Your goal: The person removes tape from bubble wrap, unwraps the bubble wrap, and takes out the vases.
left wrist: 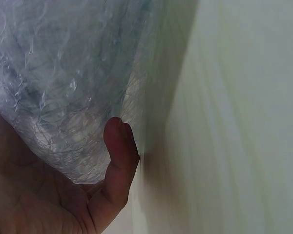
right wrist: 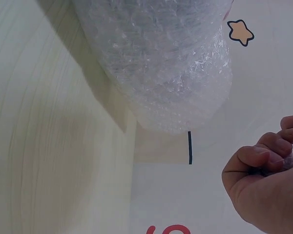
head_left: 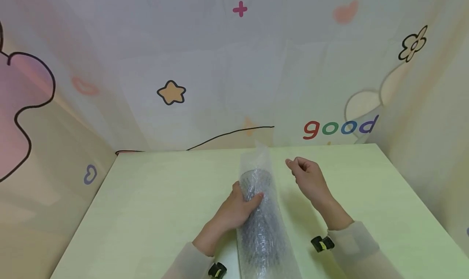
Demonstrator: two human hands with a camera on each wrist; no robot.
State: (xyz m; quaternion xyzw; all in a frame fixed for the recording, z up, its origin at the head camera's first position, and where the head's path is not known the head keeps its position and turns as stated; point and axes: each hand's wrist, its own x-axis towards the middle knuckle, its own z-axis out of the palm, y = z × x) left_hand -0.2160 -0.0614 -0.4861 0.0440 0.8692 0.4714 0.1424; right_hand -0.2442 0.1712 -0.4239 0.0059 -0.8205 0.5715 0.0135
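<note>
A long, dark cylinder-like object swathed in clear bubble wrap point(head_left: 261, 230) extends from the bottom of the head view toward the back of the table. The kind of object inside is hidden by the wrap. My left hand point(head_left: 236, 209) grips it from the left side, thumb across the top; in the left wrist view a finger point(left wrist: 119, 161) curls around its lower side. Loose wrap point(head_left: 256, 159) sticks out past the far end. To the right, apart from the bundle, my right hand point(head_left: 309, 179) is raised with curled fingers, around a small whitish crumpled scrap point(right wrist: 291, 161).
A pale wood-grain table point(head_left: 157, 197) lies under the bundle. Its back edge meets a printed cloth backdrop point(head_left: 205, 59), with similar cloth on both sides. Black wrist bands point(head_left: 322, 244) sit at both sleeves.
</note>
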